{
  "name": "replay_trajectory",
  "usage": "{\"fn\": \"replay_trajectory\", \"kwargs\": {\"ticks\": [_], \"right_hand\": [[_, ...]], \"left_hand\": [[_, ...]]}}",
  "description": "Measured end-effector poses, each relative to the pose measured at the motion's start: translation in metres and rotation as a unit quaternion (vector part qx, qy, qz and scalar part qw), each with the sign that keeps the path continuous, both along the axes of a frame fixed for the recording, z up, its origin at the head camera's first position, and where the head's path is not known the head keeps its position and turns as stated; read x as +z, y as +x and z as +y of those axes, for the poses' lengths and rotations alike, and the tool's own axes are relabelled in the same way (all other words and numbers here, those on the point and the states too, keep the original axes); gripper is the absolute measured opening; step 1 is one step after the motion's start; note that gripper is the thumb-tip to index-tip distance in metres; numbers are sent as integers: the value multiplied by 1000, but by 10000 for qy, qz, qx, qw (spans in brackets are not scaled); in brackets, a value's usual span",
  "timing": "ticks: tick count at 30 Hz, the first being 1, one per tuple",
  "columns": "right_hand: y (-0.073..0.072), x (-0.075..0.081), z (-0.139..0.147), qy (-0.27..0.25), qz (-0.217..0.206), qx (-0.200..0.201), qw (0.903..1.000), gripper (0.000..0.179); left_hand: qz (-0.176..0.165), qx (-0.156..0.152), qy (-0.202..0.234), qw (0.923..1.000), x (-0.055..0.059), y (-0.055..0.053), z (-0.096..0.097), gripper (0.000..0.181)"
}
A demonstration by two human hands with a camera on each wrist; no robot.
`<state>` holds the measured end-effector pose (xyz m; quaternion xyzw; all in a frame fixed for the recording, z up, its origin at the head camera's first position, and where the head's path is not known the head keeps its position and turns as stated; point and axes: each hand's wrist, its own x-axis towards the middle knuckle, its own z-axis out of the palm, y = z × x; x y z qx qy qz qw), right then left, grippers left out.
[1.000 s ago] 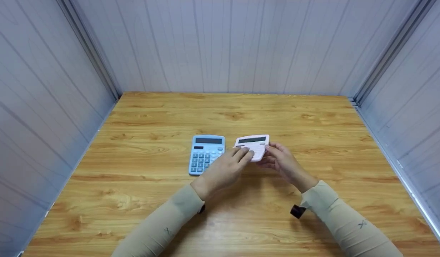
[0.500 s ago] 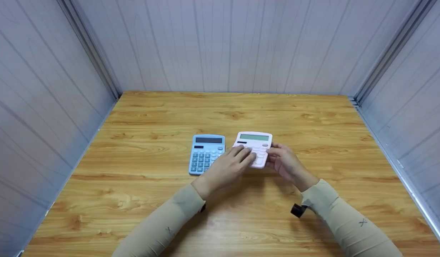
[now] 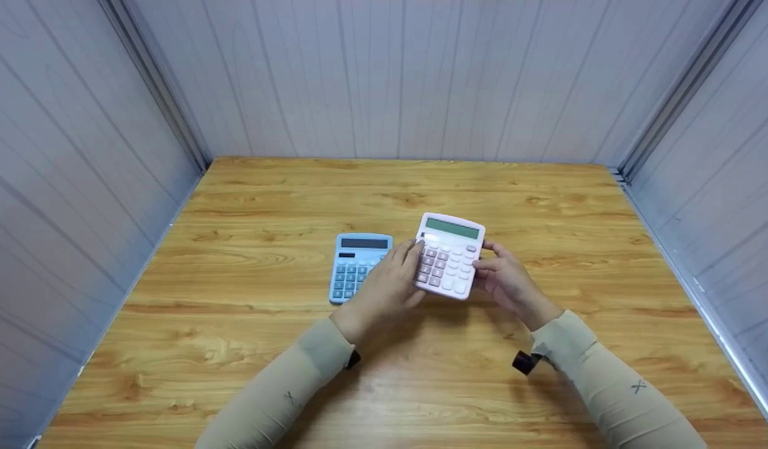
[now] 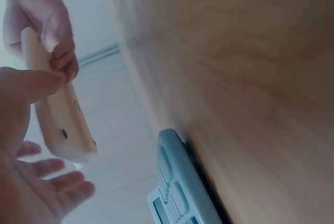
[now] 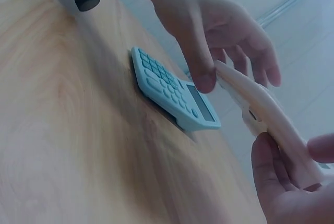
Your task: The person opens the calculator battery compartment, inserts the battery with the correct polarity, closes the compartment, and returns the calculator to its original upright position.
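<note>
A pink calculator [image 3: 456,265] is held up over the table, keys and grey-green display facing the person. My right hand [image 3: 508,280] grips its right edge, thumb on the front and fingers behind, as the right wrist view shows on the calculator [image 5: 284,125]. At the opposite edge is my left hand [image 3: 384,284], its fingers loosely extended. In the left wrist view the left thumb [image 4: 44,84] overlaps the calculator's side while the other fingers are spread apart from it. A blue calculator [image 3: 353,265] lies face up on the table, partly hidden behind the left hand.
The wood-grain table [image 3: 234,249] is bordered by pale panelled walls [image 3: 384,81] at the back and both sides. Each wrist carries a small black camera, such as the one [image 3: 524,362] below the right sleeve.
The pink calculator has tilted up to face the person and shifted slightly right and away. My left fingers have slid off its keys to its left edge. The blue calculator has stayed put.
</note>
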<state>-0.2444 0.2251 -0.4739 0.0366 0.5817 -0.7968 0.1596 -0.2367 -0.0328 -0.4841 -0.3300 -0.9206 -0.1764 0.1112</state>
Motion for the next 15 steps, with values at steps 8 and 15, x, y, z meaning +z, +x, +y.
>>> {"fn": "replay_trajectory", "kwargs": {"ticks": [8, 15], "right_hand": [[-3, -1, 6, 196, 118, 174, 9996, 46], [-6, -3, 12, 197, 239, 403, 9987, 42]], "left_hand": [[-1977, 108, 1432, 9697, 3, 2, -4, 97], [-2725, 265, 2141, 9377, 4, 2, -1, 84]]}}
